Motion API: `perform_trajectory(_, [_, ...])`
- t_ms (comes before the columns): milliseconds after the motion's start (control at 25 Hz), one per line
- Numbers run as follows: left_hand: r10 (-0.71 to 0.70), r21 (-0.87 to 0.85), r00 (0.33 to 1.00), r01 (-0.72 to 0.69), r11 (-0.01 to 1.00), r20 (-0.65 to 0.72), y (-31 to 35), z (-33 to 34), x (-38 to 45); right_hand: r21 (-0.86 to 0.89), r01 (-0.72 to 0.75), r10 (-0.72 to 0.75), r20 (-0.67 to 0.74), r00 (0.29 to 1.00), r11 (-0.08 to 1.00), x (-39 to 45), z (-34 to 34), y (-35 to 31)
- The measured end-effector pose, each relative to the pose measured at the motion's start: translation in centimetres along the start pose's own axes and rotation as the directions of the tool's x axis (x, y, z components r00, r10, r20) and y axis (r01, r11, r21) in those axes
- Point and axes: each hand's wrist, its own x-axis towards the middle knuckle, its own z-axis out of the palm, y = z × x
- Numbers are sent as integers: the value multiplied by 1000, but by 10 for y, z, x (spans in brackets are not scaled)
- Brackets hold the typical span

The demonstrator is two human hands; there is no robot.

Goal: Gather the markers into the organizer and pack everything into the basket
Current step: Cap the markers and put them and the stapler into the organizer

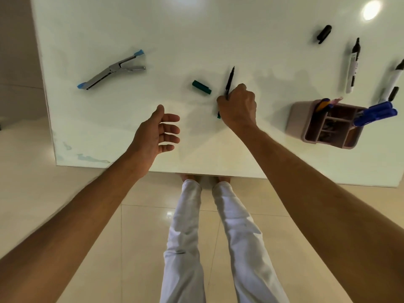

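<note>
**Uncapped green marker in hand, cap waiting on the table**

Near the bottom of the frame: white trousers and bare feet at the table edge (218, 174). Just above, left of centre: left hand (160, 132), fingers spread and relaxed, palm turned inward, holding nothing, hovering over the white surface. Centre frame: right hand (238, 106), fingers curled round a slim green marker (230, 80), dark tip pointing toward the upper frame, green tail end peeking out below the fist. Just left of that tip, lying flat and apart from both hands: green cap (201, 87).

Right of centre: pink organizer (295, 123), divided into compartments, with blue markers (376, 113) leaning out over its right rim and a few other pens standing at its upper edge. Beyond it, toward the upper right: white-barrelled marker (352, 68), uncapped, a second white marker (392, 83) at the frame edge, and farther up a loose black cap (324, 33). Upper left, well apart from everything: stapler (111, 71), sprung open. No basket in view.

Likely step in hand: recapping the green marker before dropping it in. Best done by fetching the cap with the free left hand, open end facing the tip, keeping the marker steady and level, pushing straight until seated. Tip kept off the table to avoid marking it. Then tail-first or cap-up into a free compartment, clear of the leaning blue markers so the organizer is not tipped.
</note>
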Motion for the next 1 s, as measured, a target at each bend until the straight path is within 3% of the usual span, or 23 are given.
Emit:
perform_trajectory(160, [62, 133, 998, -59, 989, -21, 11, -3, 5, -1, 31, -31, 49, 998, 1000, 3, -8, 3])
perform_trajectory(240, [186, 289, 980, -156, 945, -77, 16, 4, 7, 71, 41, -46, 82, 996, 997, 1, -18, 7])
perform_trajectory(280, [311, 443, 947, -245, 862, -81, 18, 8, 9, 114, 46, -58, 106, 993, 992, 0, -23, 9])
perform_trajectory(320, [458, 622, 888, -337, 707, -40, 21, 13, 12, 152, 52, -72, 132, 989, 987, -2, -28, 11])
perform_trajectory(400, [660, 856, 739, -423, 298, 135, 26, 24, 21, 200, 62, -97, 172, 980, 978, -7, -41, 17])
perform_trajectory(440, [698, 895, 686, -421, 149, 206, 31, 32, 27, 218, 65, -105, 178, 978, 974, -10, -48, 20])
perform_trajectory(480, [705, 904, 661, -423, 67, 257, 36, 40, 34, 239, 66, -110, 178, 978, 969, -14, -56, 23])
perform_trajectory(640, [610, 894, 697, -446, -41, 376, 48, 62, 64, 292, 72, -121, 153, 981, 954, -29, -84, 32])
perform_trajectory(760, [622, 898, 667, -417, -144, 410, 46, 62, 72, 285, 113, -161, 149, 976, 952, -40, -96, 32])
perform_trajectory(840, [648, 885, 632, -441, -151, 425, 42, 58, 72, 269, 148, -198, 173, 965, 952, -46, -103, 32])
perform_trajectory(880, [658, 871, 632, -485, -76, 409, 40, 56, 68, 247, 172, -223, 193, 956, 953, -49, -105, 32])
perform_trajectory(1000, [638, 712, 722, -595, 373, 269, 36, 51, 47, 165, 263, -296, 228, 928, 951, -56, -112, 31])
